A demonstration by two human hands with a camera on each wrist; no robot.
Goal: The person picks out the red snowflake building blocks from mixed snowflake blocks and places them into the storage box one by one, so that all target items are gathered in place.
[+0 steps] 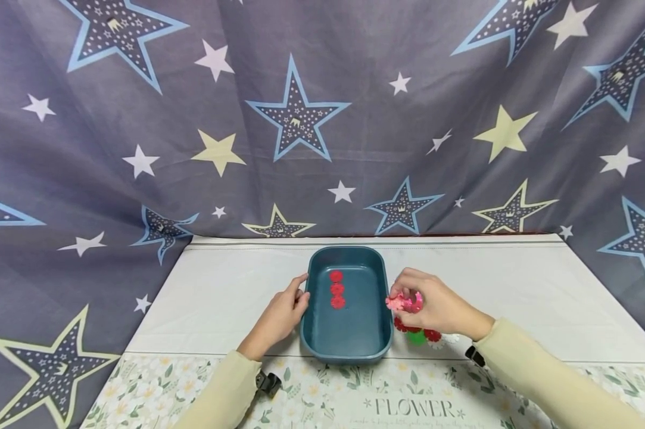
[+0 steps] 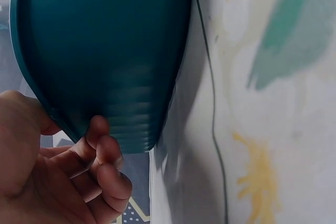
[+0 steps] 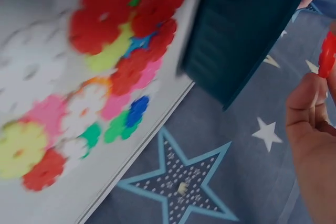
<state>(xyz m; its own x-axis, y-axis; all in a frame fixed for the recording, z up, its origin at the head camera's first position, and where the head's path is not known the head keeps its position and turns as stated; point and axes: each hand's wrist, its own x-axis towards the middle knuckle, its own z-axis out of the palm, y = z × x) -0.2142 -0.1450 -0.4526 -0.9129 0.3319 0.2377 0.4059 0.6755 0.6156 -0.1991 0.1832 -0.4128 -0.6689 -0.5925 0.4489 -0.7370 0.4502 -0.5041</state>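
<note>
A deep teal tray (image 1: 346, 359) stands on the table, with three red flower-shaped discs (image 1: 337, 289) in a column on its floor. At the tray's left rim, my left hand (image 1: 280, 313) grips the edge; in the left wrist view its thumb and curled fingers lie on either side of that rim. Just beyond the right rim, my right hand (image 1: 435, 301) pinches pinkish-red flower-shaped discs (image 1: 396, 302). In the right wrist view only one red disc (image 3: 327, 55) shows, nearly edge-on at the fingertips. How many are held, I cannot tell.
Loose flower-shaped discs in red, green, white, yellow, pink and blue lie on the table right of the tray, such as a green disc (image 1: 416, 338) and a yellow disc (image 3: 21, 149). A star-patterned curtain (image 1: 295, 113) hangs behind the table's back edge.
</note>
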